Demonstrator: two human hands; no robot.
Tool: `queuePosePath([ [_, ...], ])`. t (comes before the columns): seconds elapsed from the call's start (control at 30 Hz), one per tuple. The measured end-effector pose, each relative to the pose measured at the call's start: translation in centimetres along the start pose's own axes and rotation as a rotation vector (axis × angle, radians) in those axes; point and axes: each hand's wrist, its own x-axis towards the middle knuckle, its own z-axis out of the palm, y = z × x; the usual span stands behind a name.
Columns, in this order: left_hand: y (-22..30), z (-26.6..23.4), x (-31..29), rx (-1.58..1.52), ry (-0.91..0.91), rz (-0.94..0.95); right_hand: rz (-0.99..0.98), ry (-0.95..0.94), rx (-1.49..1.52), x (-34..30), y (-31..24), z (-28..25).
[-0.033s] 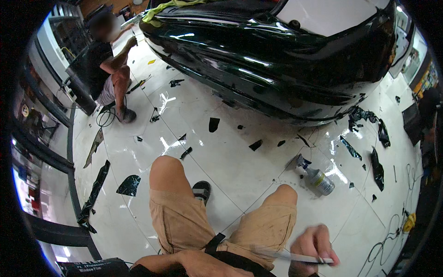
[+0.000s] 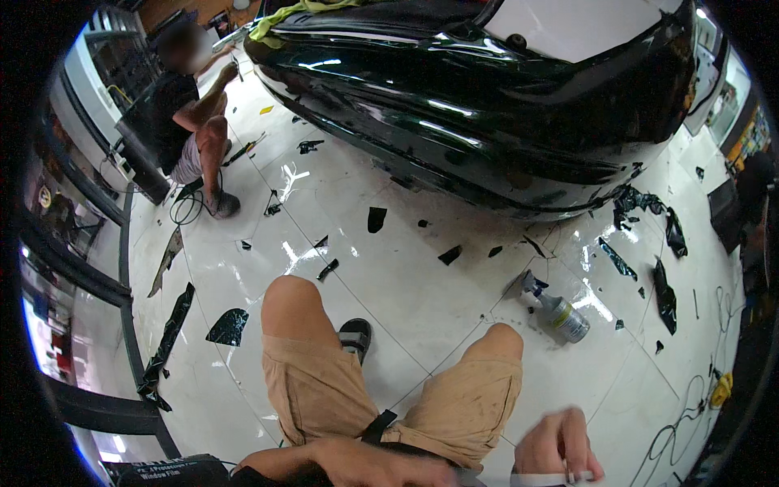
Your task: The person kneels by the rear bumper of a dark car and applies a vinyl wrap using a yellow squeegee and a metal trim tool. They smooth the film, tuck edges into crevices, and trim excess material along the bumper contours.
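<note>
Hands (image 2: 553,445) near tan shorts (image 2: 466,410), the right around a pale strip (image 2: 537,480)

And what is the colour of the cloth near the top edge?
The cloth is yellow-green, seen in the head view.

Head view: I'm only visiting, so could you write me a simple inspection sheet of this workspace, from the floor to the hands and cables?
Surface: pale tiled floor, glossy with reflections.
Job's things: pale thin item at the lower edge, partly cut off; exact kind unclear.
Clutter: dark film-like scraps scattered widely; a spray bottle on the floor.
Hands: right hand has its fingers closed on the pale thin item; left hand blurred, grip unclear.
Cables: thin cable looped at lower right; dark coil near the co-worker.
Surroundings: dark glossy car ahead; co-worker low beside it, on the left.
</note>
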Motion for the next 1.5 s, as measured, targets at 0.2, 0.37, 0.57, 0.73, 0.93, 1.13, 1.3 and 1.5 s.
queuePosePath([
  [0.2, 6.0, -3.0, 2.5, 0.46, 0.347, 0.011, 0.586, 0.115, -0.427, 2.4, 0.5, 4.9],
  [0.37, 5.2, -5.3, 4.0, 0.594, 0.817, -0.189, 1.057, 0.435, -0.373, -6.0, 4.0, 2.6],
  [0.57, -7.8, -11.6, 1.7, -0.675, 1.422, 0.208, 0.65, 0.974, -1.308, -6.8, 2.0, -9.8],
  [0.73, -10.5, -17.7, 2.3, -0.542, 1.593, 0.149, 0.577, 0.857, -1.876, -0.6, -5.5, -12.1],
  [0.93, 6.2, -35.1, -1.6, 1.153, 1.723, 0.4, 0.15, 0.44, -2.512, 11.5, -11.9, -9.7],
  [1.13, 8.2, -39.5, 3.6, 1.626, 1.637, 0.52, 0.05, 0.495, -2.442, 12.3, -7.9, -15.3],
  [1.3, 8.0, -35.9, 0.2, 1.655, 1.151, 0.209, 0.054, 0.13, -2.698, 16.1, -2.6, -21.1],
  [1.5, 8.4, -38.3, -1.1, 2.129, 1.012, -0.15, 0.454, 0.249, -3.1, 18.6, 2.0, -27.2],
])
